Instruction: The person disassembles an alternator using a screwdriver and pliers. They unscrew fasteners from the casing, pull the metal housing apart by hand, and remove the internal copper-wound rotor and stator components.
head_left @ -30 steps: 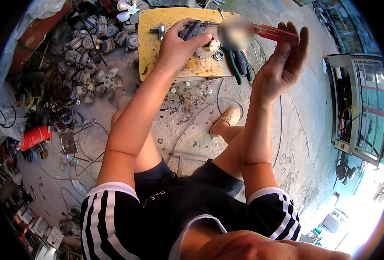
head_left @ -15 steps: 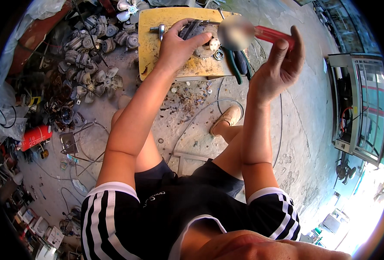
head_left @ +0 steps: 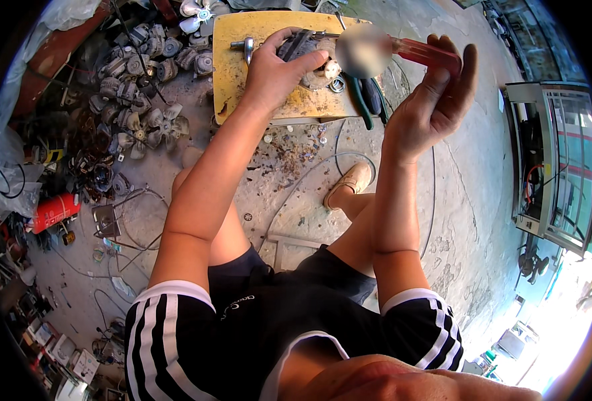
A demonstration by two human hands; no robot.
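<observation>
My left hand (head_left: 279, 70) presses down on a small grey motor (head_left: 299, 47) that lies on a worn yellow board (head_left: 236, 73). My right hand (head_left: 436, 100) is raised to the right of it, fingers loosely curled around the red transparent handle of a screwdriver (head_left: 423, 53). The screwdriver's shaft points left toward the motor; its middle is blurred out. Pliers with dark green grips (head_left: 362, 97) lie on the board beside the motor, with a small metal nut (head_left: 338, 85) close by.
A heap of old fan motors and blades (head_left: 135, 87) covers the ground at the left. A red canister (head_left: 54, 210), loose wires and scrap lie further left. A metal-framed cabinet (head_left: 553, 167) stands at the right. My sandalled foot (head_left: 352, 180) rests on concrete below the board.
My right hand has turned and closed more around the screwdriver handle, bringing it a little closer to the motor. My left hand has stayed on the motor.
</observation>
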